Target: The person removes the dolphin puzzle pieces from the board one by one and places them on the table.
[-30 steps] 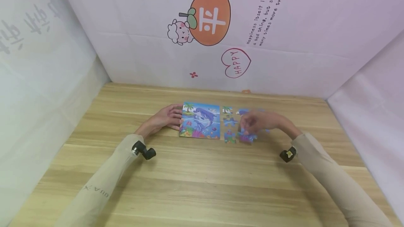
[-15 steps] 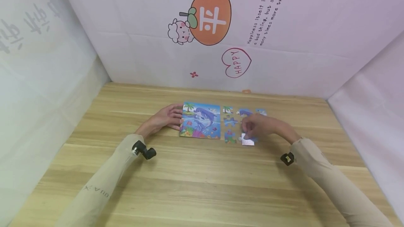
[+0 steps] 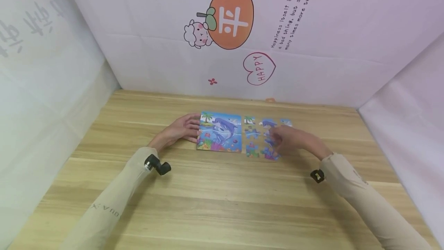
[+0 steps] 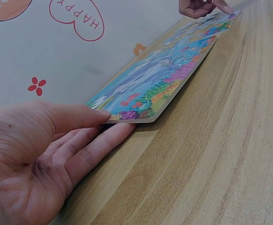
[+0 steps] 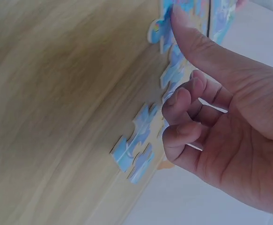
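Observation:
My left hand (image 3: 180,128) grips the left edge of a flat dolphin picture board (image 3: 222,132). In the left wrist view the thumb (image 4: 77,117) lies on the board's corner and the fingers are at its underside. To the board's right lie several jigsaw pieces with the same sea scene. My right hand (image 3: 290,139) is over them. Its thumb (image 5: 192,40) rests stretched out on a coral-patterned jigsaw piece (image 3: 272,154), while the other fingers are loosely curled with nothing seen between them. This hand partly hides the middle and right pieces.
Left of the right hand stand a palm-tree piece (image 3: 249,120), a blue wave piece (image 3: 253,132) and a coral corner piece (image 3: 252,150). A printed cloth wall (image 3: 156,65) rises behind the wooden table (image 3: 222,196). Cloth also bounds both sides.
The coral-patterned piece under my right hand looked white half a second ago; its coloured print shows now. The right hand has shifted slightly rightward. My left hand and the board stay put.

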The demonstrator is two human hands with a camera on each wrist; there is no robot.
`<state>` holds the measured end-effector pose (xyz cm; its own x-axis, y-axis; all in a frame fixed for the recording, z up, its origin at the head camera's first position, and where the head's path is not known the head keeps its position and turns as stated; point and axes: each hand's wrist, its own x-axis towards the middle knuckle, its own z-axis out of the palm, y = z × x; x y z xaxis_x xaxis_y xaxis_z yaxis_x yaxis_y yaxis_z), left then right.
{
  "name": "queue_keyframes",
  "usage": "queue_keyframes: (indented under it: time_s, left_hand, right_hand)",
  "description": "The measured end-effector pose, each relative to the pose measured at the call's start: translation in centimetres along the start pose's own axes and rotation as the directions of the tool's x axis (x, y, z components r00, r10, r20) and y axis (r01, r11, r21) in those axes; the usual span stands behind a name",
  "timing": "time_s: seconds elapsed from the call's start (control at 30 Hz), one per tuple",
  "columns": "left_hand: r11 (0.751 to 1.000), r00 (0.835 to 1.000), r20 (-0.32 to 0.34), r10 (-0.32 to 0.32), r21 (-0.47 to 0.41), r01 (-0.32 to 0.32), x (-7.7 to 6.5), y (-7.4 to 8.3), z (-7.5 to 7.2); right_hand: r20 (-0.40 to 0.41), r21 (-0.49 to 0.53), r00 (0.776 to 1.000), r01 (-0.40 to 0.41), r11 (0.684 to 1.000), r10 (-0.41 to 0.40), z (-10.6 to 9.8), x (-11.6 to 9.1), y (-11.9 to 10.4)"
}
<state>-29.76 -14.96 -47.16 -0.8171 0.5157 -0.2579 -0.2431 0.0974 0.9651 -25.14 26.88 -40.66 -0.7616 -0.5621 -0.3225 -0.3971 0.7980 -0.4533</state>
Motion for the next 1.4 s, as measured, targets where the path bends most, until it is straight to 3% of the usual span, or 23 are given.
queue_keyframes:
  time_s: [0.27, 0.43, 0.8, 1.4]
  left_hand:
    - [1.0, 1.0, -0.019, 0.006, 0.009, -0.005, -0.4, -0.2, -0.4]
    - [1.0, 1.0, 0.007, 0.009, 0.018, -0.009, -0.2, -0.3, -0.3]
    - [1.0, 1.0, 0.004, 0.008, 0.023, -0.008, 0.0, -0.4, -0.3]
    - [1.0, 1.0, -0.001, 0.013, 0.022, -0.013, 0.0, -0.3, -0.2]
  right_hand:
    - [0.023, -0.005, 1.0, 0.008, 1.0, -0.008, -0.2, 0.6, 0.3]
    - [0.021, 0.024, 1.0, -0.012, 1.0, 0.011, -0.5, 0.6, 0.0]
    - [-0.052, 0.023, 0.987, 0.155, 0.988, -0.154, -0.4, 4.3, -2.7]
    - [0.007, -0.01, 0.978, 0.211, 0.978, -0.211, 0.9, 7.9, -6.6]
